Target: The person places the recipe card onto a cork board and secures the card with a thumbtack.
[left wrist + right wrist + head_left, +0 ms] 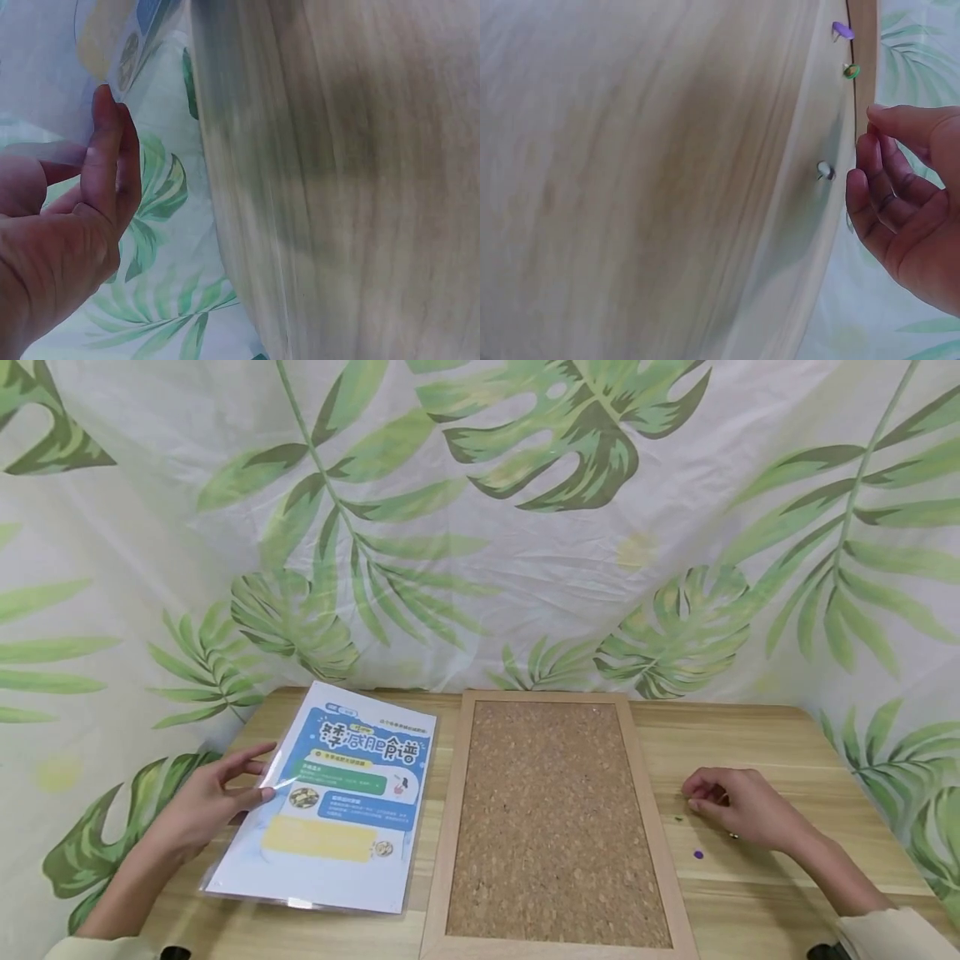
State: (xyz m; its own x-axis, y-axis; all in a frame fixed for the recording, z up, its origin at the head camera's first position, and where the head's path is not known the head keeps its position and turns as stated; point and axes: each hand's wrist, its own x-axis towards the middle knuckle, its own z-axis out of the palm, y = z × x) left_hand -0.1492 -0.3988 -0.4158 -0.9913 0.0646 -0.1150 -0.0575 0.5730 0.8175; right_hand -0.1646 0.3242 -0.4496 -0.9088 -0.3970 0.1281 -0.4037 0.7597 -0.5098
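My left hand (206, 797) pinches the left edge of a clear-laminated sheet (330, 881), thumb on top and fingers beneath. Blue, green and yellow printed panels with Chinese writing cover the sheet, which lies to the left of a wood-framed cork board (558, 827). Over to the board's right is my right hand (750, 806), its fingers curled and thumb close to the index fingertip; I cannot tell whether something small is between them. Around it on the wood are a purple thumbtack (843, 30), a green thumbtack (851, 71) and a silvery thumbtack (824, 170).
The wooden table (750, 735) has rounded far corners. Behind and beside it hangs a pale sheet of cloth or plastic (525, 568) printed with green leaves. The cork board stretches from near the table's back edge toward the front.
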